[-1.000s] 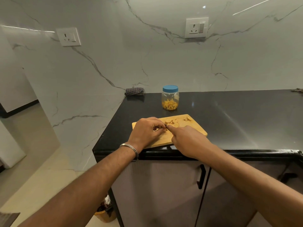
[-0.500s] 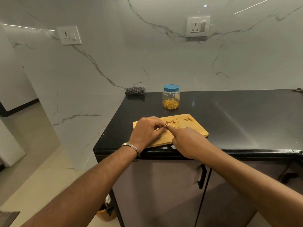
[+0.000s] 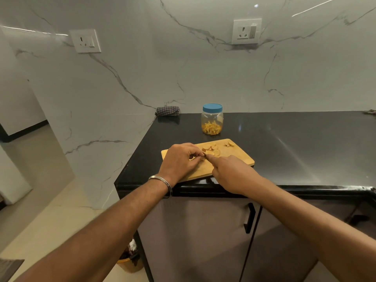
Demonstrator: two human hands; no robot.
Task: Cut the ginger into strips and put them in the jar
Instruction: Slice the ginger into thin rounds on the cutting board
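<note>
A wooden cutting board (image 3: 236, 157) lies near the front edge of the black counter (image 3: 295, 143). My left hand (image 3: 179, 161) rests on its left half, fingertips pinched on a small ginger piece (image 3: 200, 158). My right hand (image 3: 230, 171) is closed around a knife, index finger stretched forward. Only the knife's dark tip (image 3: 204, 154) shows, right against the ginger piece. Several pale ginger slices (image 3: 211, 149) lie just beyond my fingers, and a few bits (image 3: 229, 144) sit at the board's far corner. Behind the board stands a clear jar (image 3: 212, 123) with a blue lid on, holding yellow ginger strips.
A checked cloth (image 3: 167, 110) lies at the back left corner against the marble wall. The counter ends just left of the board. Cabinet doors with a black handle (image 3: 250, 218) are below, and a yellow bin (image 3: 130, 261) stands on the floor.
Both hands stay at the same spot on the board, with only small finger movement at the ginger piece. The view has shifted slightly.
</note>
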